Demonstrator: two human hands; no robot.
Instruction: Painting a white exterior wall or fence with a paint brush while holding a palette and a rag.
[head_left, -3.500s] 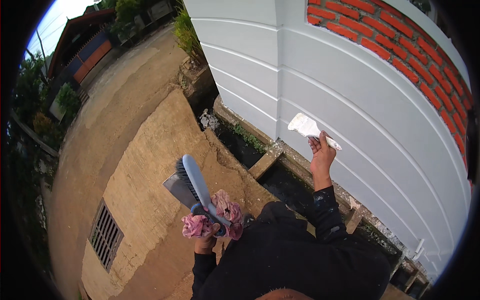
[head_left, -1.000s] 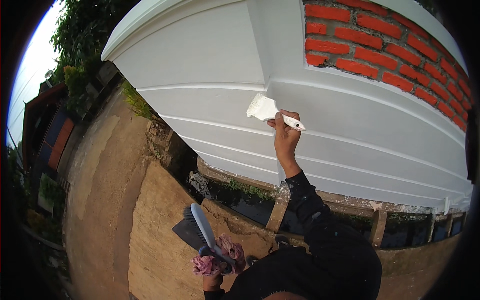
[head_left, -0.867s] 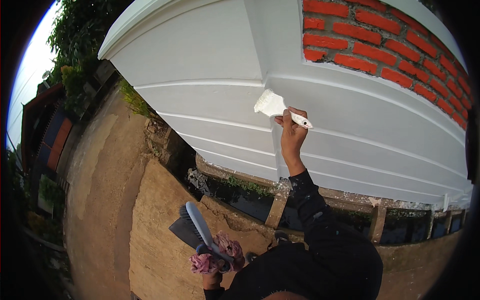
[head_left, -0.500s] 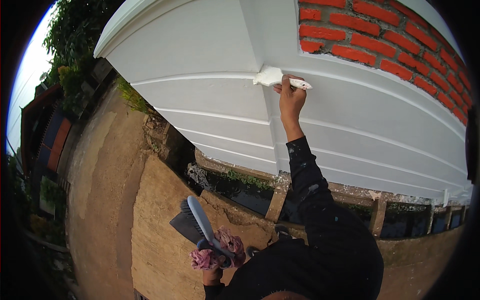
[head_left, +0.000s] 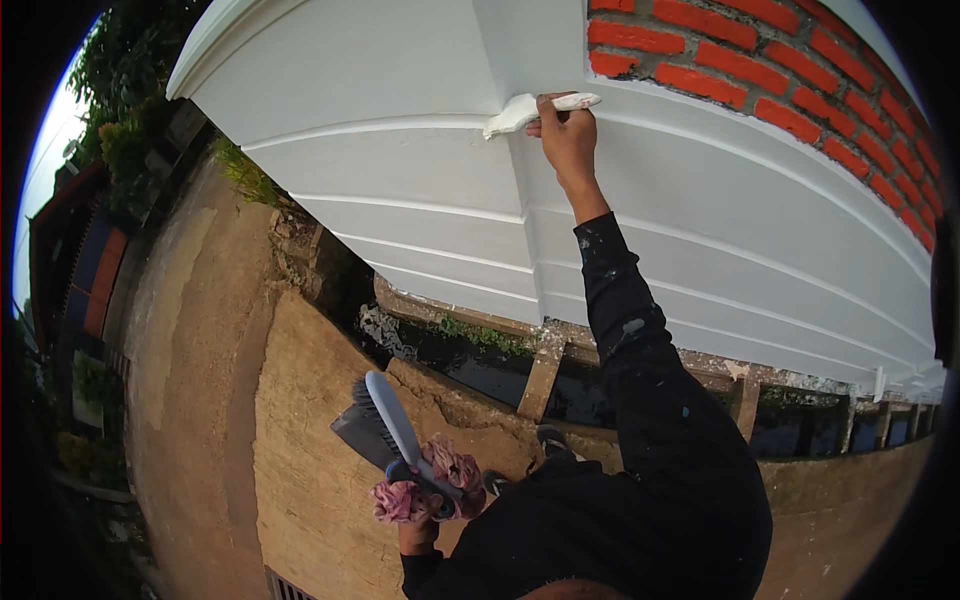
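My right hand (head_left: 570,150) is closed round the handle of a paintbrush (head_left: 518,117) coated in white paint. The bristles touch the white wall (head_left: 420,165) at a raised horizontal moulding, beside a vertical corner. Low in the view, my left hand (head_left: 419,537) is closed on a scrub brush (head_left: 396,425) with a grey-blue back and dark bristles. A dark flat blade, like a scraper (head_left: 362,437), is held along with it. A crumpled pink rag (head_left: 455,468) is bunched round these tools and hides most of my left fingers.
Orange-red painted bricks (head_left: 740,65) fill a panel at the upper right. Below the wall runs a ditch with dark water (head_left: 480,372), crossed by short concrete beams (head_left: 541,378). A concrete slab (head_left: 310,440) and a path (head_left: 190,330) lie to the left.
The paintbrush has moved slightly left along the moulding, and its handle has tilted upward. The whole view has shifted a little. My left hand still holds the same tools and rag.
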